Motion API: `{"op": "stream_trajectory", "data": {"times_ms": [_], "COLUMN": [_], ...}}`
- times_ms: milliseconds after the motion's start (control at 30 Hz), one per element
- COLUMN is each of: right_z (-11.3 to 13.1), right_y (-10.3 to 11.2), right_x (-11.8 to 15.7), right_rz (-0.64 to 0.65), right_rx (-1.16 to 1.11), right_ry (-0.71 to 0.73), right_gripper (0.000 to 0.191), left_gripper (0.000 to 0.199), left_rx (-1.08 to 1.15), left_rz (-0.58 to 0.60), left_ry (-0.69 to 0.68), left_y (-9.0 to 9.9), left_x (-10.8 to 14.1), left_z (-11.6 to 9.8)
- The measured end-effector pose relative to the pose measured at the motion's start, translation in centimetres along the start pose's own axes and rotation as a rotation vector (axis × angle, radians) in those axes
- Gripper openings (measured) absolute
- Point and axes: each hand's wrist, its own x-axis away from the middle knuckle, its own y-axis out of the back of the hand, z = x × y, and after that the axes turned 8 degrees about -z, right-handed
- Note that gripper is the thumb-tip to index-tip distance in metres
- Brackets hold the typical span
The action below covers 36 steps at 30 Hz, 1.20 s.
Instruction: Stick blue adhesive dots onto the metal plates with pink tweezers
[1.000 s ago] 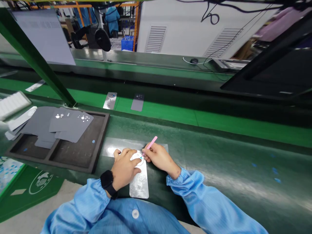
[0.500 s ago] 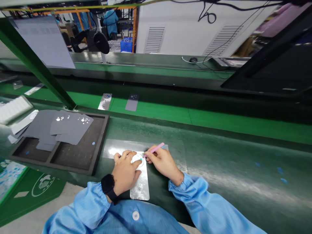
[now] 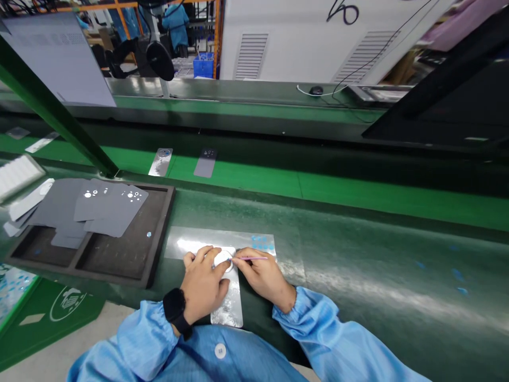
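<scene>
My left hand [image 3: 202,284] lies with curled fingers on a silver plate [image 3: 227,302], beside a white ring-shaped disc [image 3: 222,260] that its fingertips partly hide. My right hand [image 3: 262,278] pinches a slender pink pick [image 3: 252,258], its thin tip at the disc's right edge. Under the plate lies a clear film sheet [image 3: 207,241]. Small blue dots [image 3: 262,243] sit on the sheet's right end, just beyond my right fingers. A black watch [image 3: 175,306] is on my left wrist, and light blue sleeves cover both arms.
A dark foam tray [image 3: 159,223] with grey perforated sheets [image 3: 111,209] stands to the left on the green bench. Two plates [image 3: 161,162] [image 3: 204,162] lie on a green belt beyond. A green post [image 3: 51,98] rises at left; a black monitor [image 3: 445,95] fills the right.
The pink pick has swung from pointing up and away to lying nearly flat, tip toward the disc. My right hand has shifted, uncovering the blue dots. The two belt plates have moved left.
</scene>
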Motion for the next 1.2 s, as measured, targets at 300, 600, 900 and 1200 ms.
{"op": "stream_trajectory", "data": {"times_ms": [300,600,900,1200], "right_z": [-0.3,0.0,-0.1,2.6], "right_y": [-0.3,0.1,0.4,0.7], "right_x": [0.5,0.6,0.4,-2.9], "right_rz": [-0.023,-0.015,-0.069,0.207], "right_rx": [0.088,0.125,0.077,0.459], "right_ry": [0.126,0.182,0.092,-0.02], "right_gripper": [0.028,0.024,0.022,0.023], "left_gripper": [0.031,0.03,0.03,0.045], "left_rx": [-0.01,-0.015,-0.014,-0.083], "left_rz": [-0.021,-0.021,-0.039,-0.194], "left_ry": [0.005,0.011,-0.005,-0.019], "left_y": [-0.4,-0.3,-0.4,-1.5], "left_x": [0.0,-0.1,0.3,1.1], "left_z": [-0.2,-0.3,0.0,0.2]}}
